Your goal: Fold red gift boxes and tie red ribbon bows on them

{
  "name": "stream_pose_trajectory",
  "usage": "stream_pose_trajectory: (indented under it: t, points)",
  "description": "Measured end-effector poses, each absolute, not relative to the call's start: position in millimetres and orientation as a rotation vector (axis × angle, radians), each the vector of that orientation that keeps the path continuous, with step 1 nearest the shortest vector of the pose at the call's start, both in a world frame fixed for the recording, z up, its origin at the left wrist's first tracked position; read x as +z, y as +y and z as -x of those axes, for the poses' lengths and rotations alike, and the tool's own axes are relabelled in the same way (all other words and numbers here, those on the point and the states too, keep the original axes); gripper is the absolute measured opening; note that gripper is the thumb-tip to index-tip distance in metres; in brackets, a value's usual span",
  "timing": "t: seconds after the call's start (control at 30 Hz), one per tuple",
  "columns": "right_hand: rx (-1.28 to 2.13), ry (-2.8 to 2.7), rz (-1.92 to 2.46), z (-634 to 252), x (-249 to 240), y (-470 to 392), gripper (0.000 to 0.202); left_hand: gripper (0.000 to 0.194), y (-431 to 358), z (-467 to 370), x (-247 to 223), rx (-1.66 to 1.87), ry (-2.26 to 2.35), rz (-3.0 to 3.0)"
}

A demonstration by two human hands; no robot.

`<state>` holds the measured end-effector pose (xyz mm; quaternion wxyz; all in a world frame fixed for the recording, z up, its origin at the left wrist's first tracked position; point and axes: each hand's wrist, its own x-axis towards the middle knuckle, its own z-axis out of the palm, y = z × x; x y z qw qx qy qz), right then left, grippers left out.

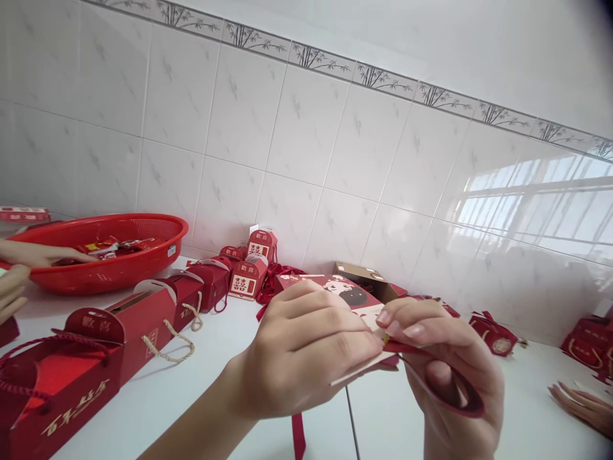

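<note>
My left hand [311, 345] is closed on a red box [330, 287] with a printed cartoon figure, raised above the white table near the middle of the view. At the box's right side, my right hand [445, 364] pinches a red ribbon [462, 390], which loops round below its fingers. The fingertips of both hands meet at a small gold-coloured piece [385, 338]. Below the hands hangs a strip of red ribbon [298, 434]. My hands hide much of the box.
Red gift boxes [67, 396] with rope handles line the left. Another person's hand [71, 257] reaches into a red basket [110, 278] of small packets. Behind stand small red boxes [246, 281] and a brown box [368, 278]. Another hand [584, 406] is at far right.
</note>
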<state>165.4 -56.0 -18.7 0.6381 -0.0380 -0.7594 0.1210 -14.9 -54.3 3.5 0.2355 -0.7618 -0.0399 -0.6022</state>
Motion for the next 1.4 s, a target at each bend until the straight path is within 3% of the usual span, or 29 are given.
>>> stream_pose_trajectory:
  t: [0.4, 0.67, 0.9, 1.13, 1.4]
  points:
    - [0.198, -1.710, 0.108, -162.4, -16.2, -64.8, 0.006, 0.009, -58.8, 15.3, 0.9, -1.632, -0.072, 2.157]
    - [0.192, -1.745, 0.112, -160.8, -19.0, -65.0, 0.026, 0.009, -56.7, 16.3, 3.2, -1.625, -0.058, 2.160]
    - [0.205, -1.720, 0.092, -162.0, -18.2, -62.4, 0.023, 0.009, -50.1, 6.5, 5.3, -1.773, 0.027, 2.288]
    - [0.223, -1.702, 0.123, -164.9, -20.1, -59.3, 0.026, 0.029, -50.2, 2.6, 6.4, -1.791, -0.037, 2.454]
    - [0.277, -1.748, 0.133, -167.1, -21.0, -54.3, 0.026, 0.012, -50.3, 4.4, 7.3, -1.809, -0.100, 2.454]
